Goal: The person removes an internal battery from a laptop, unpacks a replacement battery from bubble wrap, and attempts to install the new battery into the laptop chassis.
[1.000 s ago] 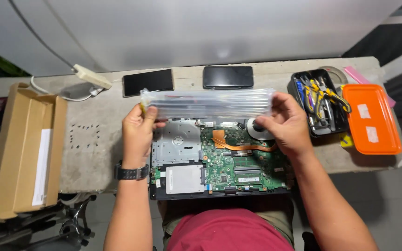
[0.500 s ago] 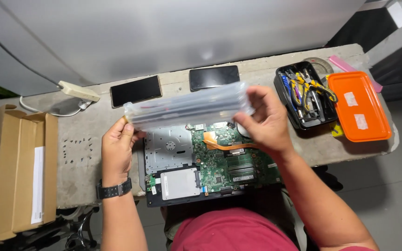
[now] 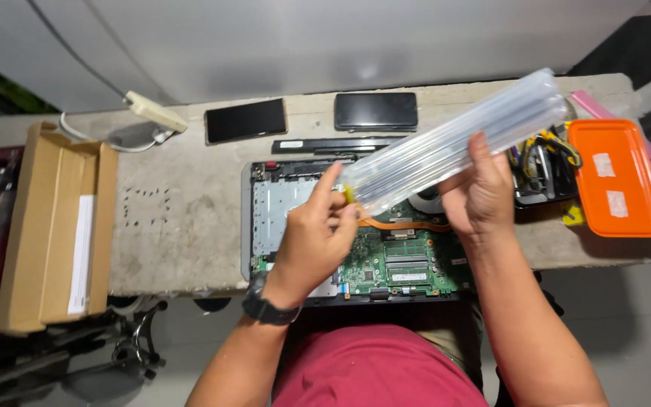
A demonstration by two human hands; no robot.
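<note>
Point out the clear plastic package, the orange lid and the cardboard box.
clear plastic package (image 3: 461, 139): head view, middle of its length, above the right hand's fingers.
orange lid (image 3: 616, 179): head view, centre of its flat top.
cardboard box (image 3: 54, 226): head view, on its open inner flap.

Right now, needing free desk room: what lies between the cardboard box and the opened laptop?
Head view: only bare table top between cardboard box and opened laptop.

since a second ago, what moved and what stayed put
The clear plastic sleeve went from level to tilted, its right end raised toward the toolbox. The left hand shifted to pinch the sleeve's lower end; the right hand kept its hold. The open laptop, phones and cardboard box stayed put.
</note>
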